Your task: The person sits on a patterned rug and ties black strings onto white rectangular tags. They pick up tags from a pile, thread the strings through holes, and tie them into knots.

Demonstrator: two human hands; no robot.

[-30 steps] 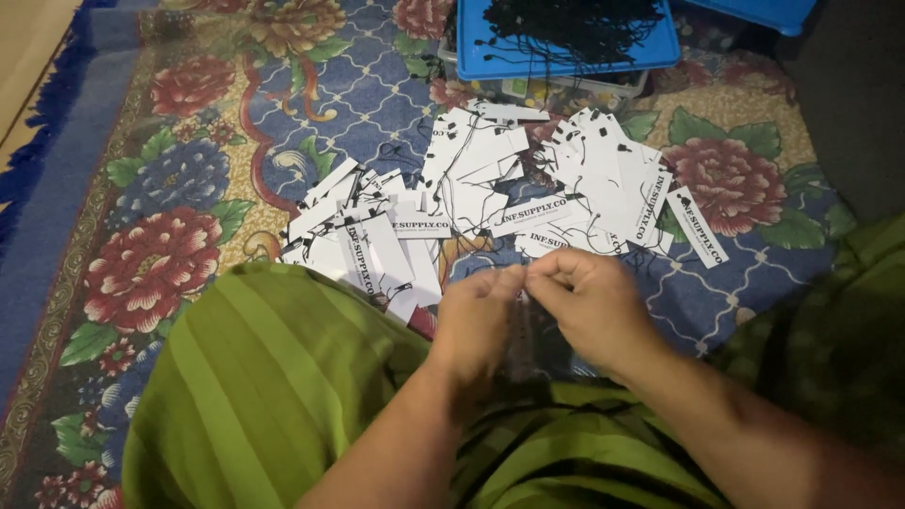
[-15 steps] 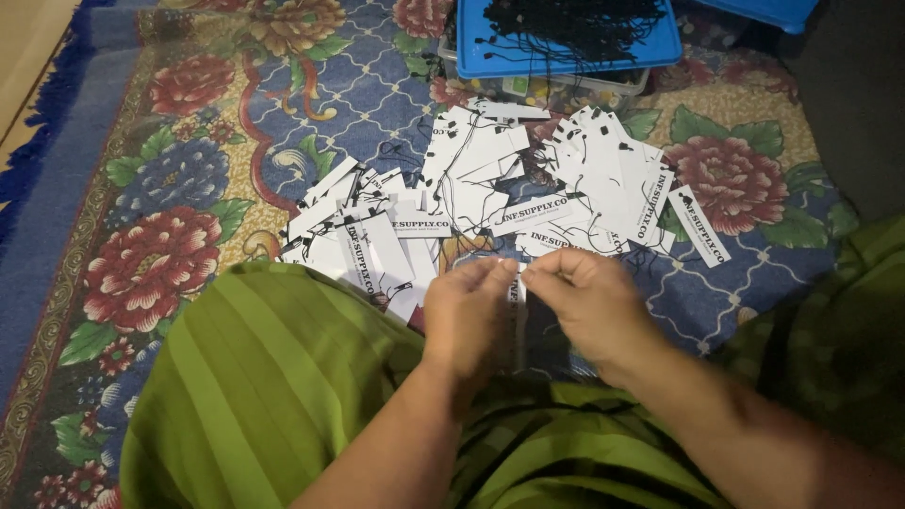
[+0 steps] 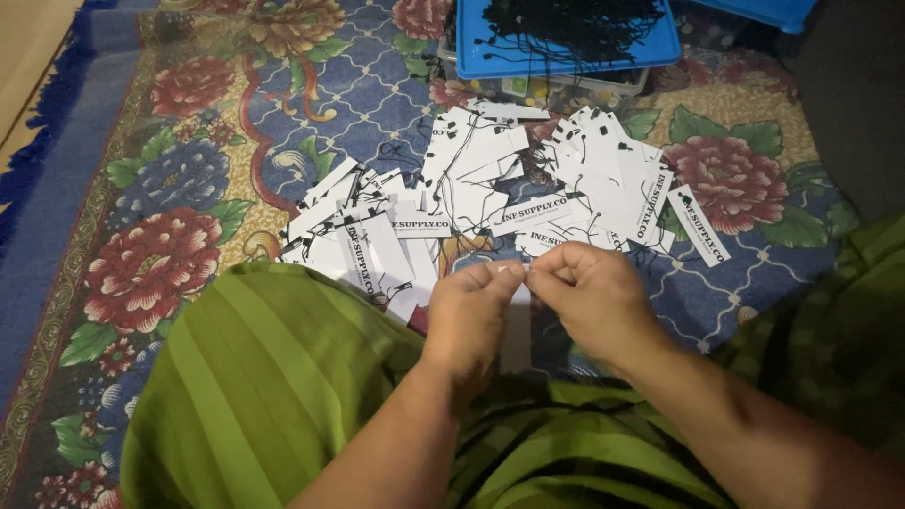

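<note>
Fingers point(image 3: 498, 275) of the left hand point(image 3: 471, 316) and those of the right hand point(image 3: 589, 302) met tip to tip, pinched together on the top edge of a narrow white paper tag point(image 3: 516, 330) that hung down between the two hands. The tag sat at about 6 o'clock from a loose heap of white rectangular paper tags point(image 3: 490, 203) with thin black strings, spread over the floral carpet point(image 3: 179, 207). At 12 o'clock from the heap lay a blue plastic lid point(image 3: 490, 42) piled with tangled black strings point(image 3: 575, 19). Green striped fabric point(image 3: 255, 377) covered the person's lap at 6 o'clock, beneath both forearms.
</note>
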